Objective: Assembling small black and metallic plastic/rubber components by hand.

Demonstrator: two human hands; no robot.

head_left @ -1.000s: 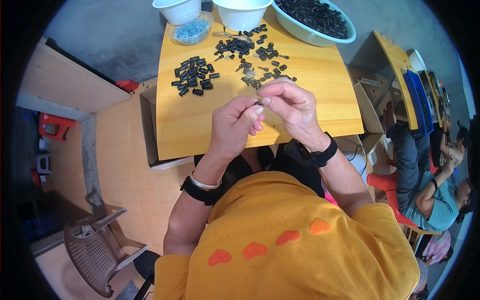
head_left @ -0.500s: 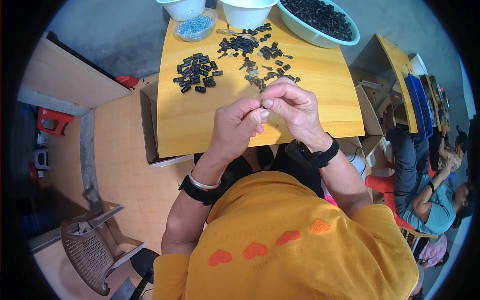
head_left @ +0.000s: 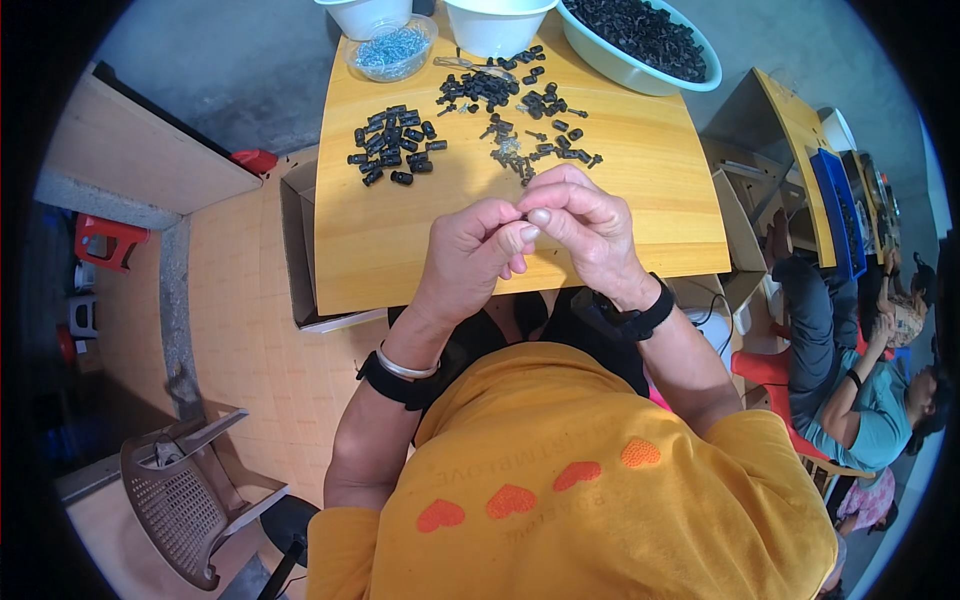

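Observation:
Above the near part of the table, my left hand [head_left: 468,250] and my right hand [head_left: 590,232] meet fingertip to fingertip. Both are closed in a pinch around a small dark piece [head_left: 523,216], which the thumbs and fingers almost wholly cover; its kind cannot be made out. Just beyond my right hand lie loose black plastic parts [head_left: 545,150], some with thin stems, around a little heap of silvery bits [head_left: 509,146]. To the left is a group of black barrel-shaped pieces [head_left: 391,145] resembling cord locks. A denser heap of small black parts [head_left: 482,90] sits farther back.
At the wooden table's [head_left: 420,270] far edge stand a clear bowl [head_left: 390,75] of small silvery-blue metal pieces, two white tubs [head_left: 498,32], and a pale basin [head_left: 640,84] full of black parts. A brown chair [head_left: 175,510] is at lower left. People [head_left: 865,420] sit at right.
My right thumb and fingers have shifted slightly at the pinch, and the dark piece shows less. At the right, a seated person's arm has moved. The parts on the table look unchanged.

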